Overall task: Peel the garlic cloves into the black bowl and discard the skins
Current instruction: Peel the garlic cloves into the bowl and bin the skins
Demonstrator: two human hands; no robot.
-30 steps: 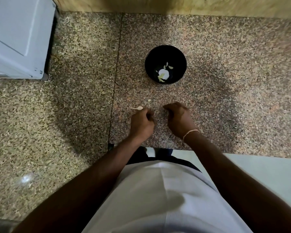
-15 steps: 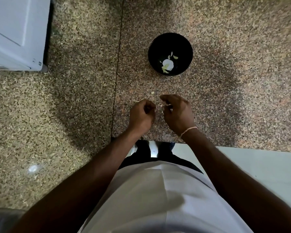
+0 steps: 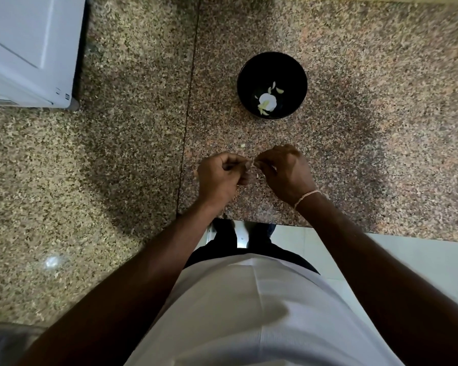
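Hands meet just short of the black bowl (image 3: 272, 62), on the person's side of it: the left hand (image 3: 217, 178) and right hand (image 3: 283, 173) both have fingers curled, fingertips nearly touching around a small pale garlic clove (image 3: 253, 164) pinched between them. Inside the bowl lie a white garlic bulb (image 3: 268, 101) and a few pale loose pieces, and a small scrap (image 3: 242, 145) sits on the speckled stone counter (image 3: 381, 128) between bowl and hands. Left of the bowl stands a white appliance (image 3: 29, 48), its small marks too tiny to read.
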